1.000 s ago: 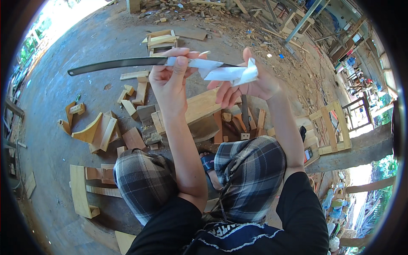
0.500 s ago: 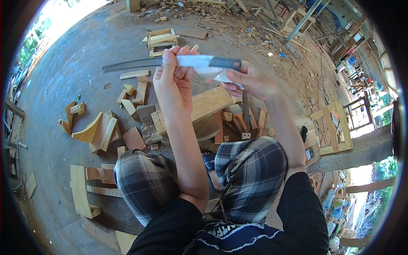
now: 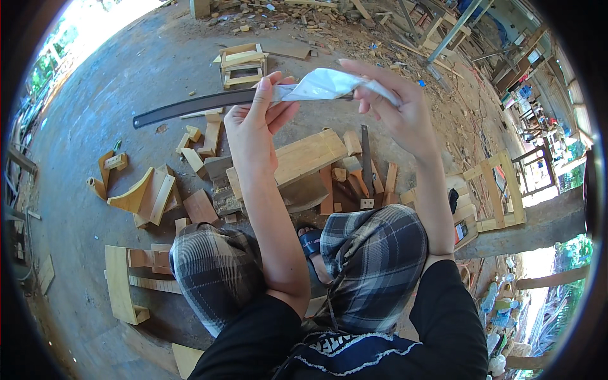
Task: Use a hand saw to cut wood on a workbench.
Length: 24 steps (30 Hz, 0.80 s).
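A long, thin dark blade (image 3: 183, 106), like a hacksaw blade with a hole at its tip, is held up across the view, pointing left. Pale plastic-like wrapping (image 3: 326, 84) covers its right part, and a loose length of it is folded and twisted. My left hand (image 3: 256, 130) pinches the blade between thumb and fingers where the wrapping starts. At the other end, my right hand (image 3: 402, 114) has its fingers closed on the loose end of the wrapping, which trails out past the thumb. The blade's right end is mostly hidden behind the wrapping and fingers.
Before my knees lies a thick wooden block (image 3: 304, 158), with a handsaw (image 3: 366, 158) and wood pieces beside it. Curved wooden parts (image 3: 142, 193) are on the floor to the left. A small wooden frame (image 3: 244, 63) is further off, another frame (image 3: 500, 190) at right.
My right hand has come off the blade's right end and risen, pulling and folding the wrapping over it. The blade's tip has shifted left and down; my left hand keeps its pinch.
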Each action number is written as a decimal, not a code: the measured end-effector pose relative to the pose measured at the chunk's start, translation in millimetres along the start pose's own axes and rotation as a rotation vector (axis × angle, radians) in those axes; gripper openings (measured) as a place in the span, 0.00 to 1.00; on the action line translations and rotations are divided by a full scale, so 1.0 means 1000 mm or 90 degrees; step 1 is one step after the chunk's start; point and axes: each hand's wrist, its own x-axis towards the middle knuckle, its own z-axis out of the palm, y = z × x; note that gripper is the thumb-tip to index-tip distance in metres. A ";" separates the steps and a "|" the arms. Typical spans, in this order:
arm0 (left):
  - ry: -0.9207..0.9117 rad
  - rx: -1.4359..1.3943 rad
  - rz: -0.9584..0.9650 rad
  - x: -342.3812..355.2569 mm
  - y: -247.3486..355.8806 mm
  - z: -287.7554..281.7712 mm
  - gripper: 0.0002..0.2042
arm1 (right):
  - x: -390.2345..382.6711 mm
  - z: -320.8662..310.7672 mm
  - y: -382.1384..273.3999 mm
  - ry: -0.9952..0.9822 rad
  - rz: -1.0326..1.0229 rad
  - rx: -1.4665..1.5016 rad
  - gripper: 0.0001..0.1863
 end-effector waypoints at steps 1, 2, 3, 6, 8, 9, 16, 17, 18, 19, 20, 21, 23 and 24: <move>0.000 -0.001 0.000 0.000 -0.001 0.000 0.14 | -0.001 0.001 -0.005 -0.012 -0.079 0.031 0.21; 0.012 -0.019 0.008 0.000 -0.001 0.001 0.15 | -0.003 -0.001 -0.007 -0.013 -0.079 0.031 0.21; 0.024 -0.037 0.015 0.001 -0.001 0.000 0.16 | -0.005 -0.003 -0.008 -0.092 -0.092 -0.001 0.21; 0.041 -0.108 0.006 0.005 -0.002 -0.006 0.16 | -0.006 -0.001 -0.023 -0.256 -0.065 -0.087 0.19; 0.050 -0.129 0.012 0.004 -0.001 -0.005 0.17 | -0.007 0.000 -0.023 -0.337 -0.022 -0.147 0.18; 0.059 -0.150 0.018 0.003 -0.001 -0.004 0.17 | -0.008 0.002 -0.018 -0.344 -0.013 -0.148 0.19; 0.067 -0.151 0.005 0.000 -0.004 0.003 0.17 | -0.007 0.007 0.035 -0.208 0.011 -0.146 0.30; 0.052 -0.153 -0.001 0.000 -0.004 0.003 0.17 | -0.004 0.006 0.040 -0.207 0.011 -0.148 0.30; 0.036 -0.156 -0.007 -0.001 -0.004 0.004 0.17 | -0.002 0.005 0.043 -0.205 0.117 -0.106 0.31; 0.036 -0.157 -0.007 0.000 -0.005 0.003 0.17 | -0.001 0.006 0.045 -0.201 0.222 -0.062 0.32; 0.019 -0.152 -0.014 0.001 -0.006 0.001 0.16 | -0.001 0.008 0.047 -0.201 0.222 -0.063 0.32; 0.002 -0.147 -0.022 0.002 -0.007 0.001 0.16 | -0.002 0.011 0.047 -0.161 0.212 -0.079 0.31; -0.013 -0.141 -0.024 0.001 -0.007 0.002 0.16 | -0.001 0.015 0.042 -0.123 0.199 -0.092 0.31; -0.030 -0.135 -0.027 0.000 -0.007 0.002 0.15 | 0.001 0.014 0.036 -0.118 0.197 -0.161 0.29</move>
